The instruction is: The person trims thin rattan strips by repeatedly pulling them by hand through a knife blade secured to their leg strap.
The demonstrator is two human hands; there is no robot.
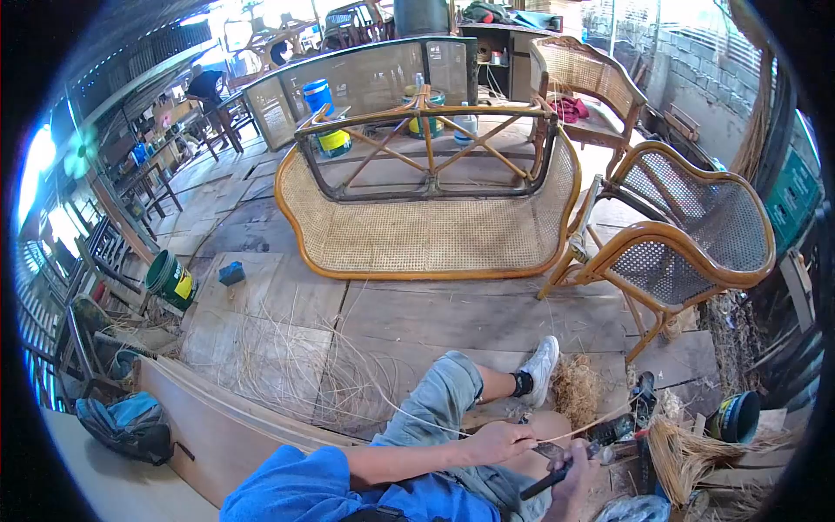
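My left hand [503, 442] is closed on a thin rattan strip [581, 430], which runs out past the fingers to the right and trails back over my leg to the left. Close beside it, my right hand [576, 480] is wrapped round a knife [546, 484] with a dark handle; part of it is hidden by the fingers. A flat blade-like piece lies just under the strip between the hands, over my lap. To the right rests a bundle of rattan strips [683, 457], near a heap of shavings [577, 390].
A cane settee [426, 239] lies tipped over ahead, with a cane armchair [696, 226] to its right. Loose strips [287, 365] spread over the floor at left. A green bucket [171, 280], a blue block [231, 273] and a backpack [130, 426] are also there. Another person [207, 85] is far back.
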